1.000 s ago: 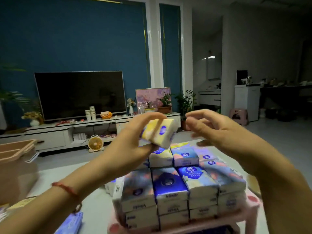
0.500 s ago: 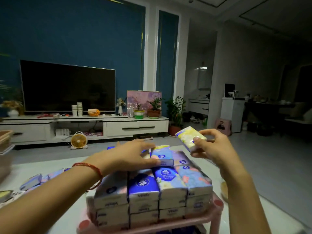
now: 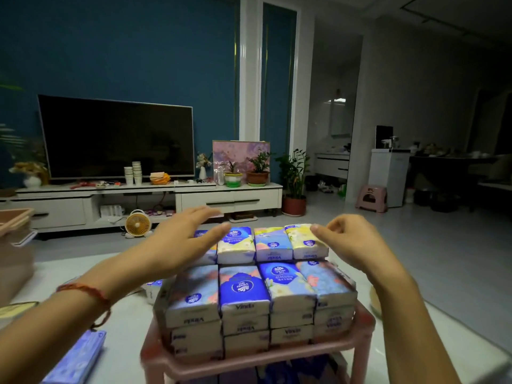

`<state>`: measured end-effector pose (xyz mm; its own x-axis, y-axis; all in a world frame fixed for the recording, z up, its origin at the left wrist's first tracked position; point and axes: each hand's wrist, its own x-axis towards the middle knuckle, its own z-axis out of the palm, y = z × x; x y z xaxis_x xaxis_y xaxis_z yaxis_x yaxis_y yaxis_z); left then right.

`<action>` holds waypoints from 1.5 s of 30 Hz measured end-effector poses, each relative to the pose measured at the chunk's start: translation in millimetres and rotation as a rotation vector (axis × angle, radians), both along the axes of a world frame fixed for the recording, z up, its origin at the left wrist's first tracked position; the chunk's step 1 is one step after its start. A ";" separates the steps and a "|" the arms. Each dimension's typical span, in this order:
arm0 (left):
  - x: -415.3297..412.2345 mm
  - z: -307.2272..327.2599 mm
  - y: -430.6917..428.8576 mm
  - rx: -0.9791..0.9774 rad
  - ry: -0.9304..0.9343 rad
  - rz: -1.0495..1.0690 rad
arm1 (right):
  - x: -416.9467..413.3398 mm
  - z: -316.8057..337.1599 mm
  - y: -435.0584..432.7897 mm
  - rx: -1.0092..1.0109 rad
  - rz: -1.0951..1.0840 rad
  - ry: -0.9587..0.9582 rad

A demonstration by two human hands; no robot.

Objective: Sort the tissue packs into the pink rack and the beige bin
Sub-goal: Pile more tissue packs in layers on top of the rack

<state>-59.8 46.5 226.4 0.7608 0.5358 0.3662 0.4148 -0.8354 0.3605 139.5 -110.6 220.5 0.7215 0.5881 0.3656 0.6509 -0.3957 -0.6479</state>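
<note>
The pink rack (image 3: 277,356) stands in front of me, its top shelf stacked with several tissue packs (image 3: 243,289) in two rows. A yellow tissue pack (image 3: 302,242) lies at the right end of the back row. My right hand (image 3: 357,245) pinches its far right corner with thumb and curled fingers. Flat over the back-left packs lies my left hand (image 3: 180,239), fingers straight, holding nothing. At the left edge stands the beige bin (image 3: 13,245), partly out of view.
Loose tissue packs lie on the white table at the lower left (image 3: 77,358) and just left of the rack (image 3: 151,289). Beyond the table are a small fan (image 3: 137,224) on the floor, a TV cabinet (image 3: 138,200) and potted plants.
My right hand has brought the yellow pack down from the air into the back row's right end. My left hand has stayed over the back-left packs, its fingers now straighter.
</note>
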 end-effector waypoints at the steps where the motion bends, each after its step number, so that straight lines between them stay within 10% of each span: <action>1: -6.9 -3.6 2.7 -0.033 -0.009 0.005 | -0.5 -0.1 1.3 0.034 0.024 -0.065; 7: -12.0 -12.7 -2.7 -0.197 -0.017 -0.072 | -12.4 -3.7 3.8 -0.116 0.454 0.002; 24: 2.5 -13.9 -8.9 -0.075 0.054 -0.058 | -16.0 -9.5 13.9 -0.154 0.417 -0.101; 30: -2.2 -13.8 -4.4 -0.130 -0.027 -0.076 | -6.8 -6.7 9.8 0.213 0.381 0.083; 45: 5.4 -14.5 -2.7 -0.056 0.054 -0.097 | -4.0 -16.7 24.1 -0.032 0.206 -0.072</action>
<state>-54.3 43.7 211.9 0.8281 0.4769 0.2946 0.3529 -0.8519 0.3870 135.5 -86.5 203.8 0.5578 0.7325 0.3903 0.7641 -0.2696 -0.5861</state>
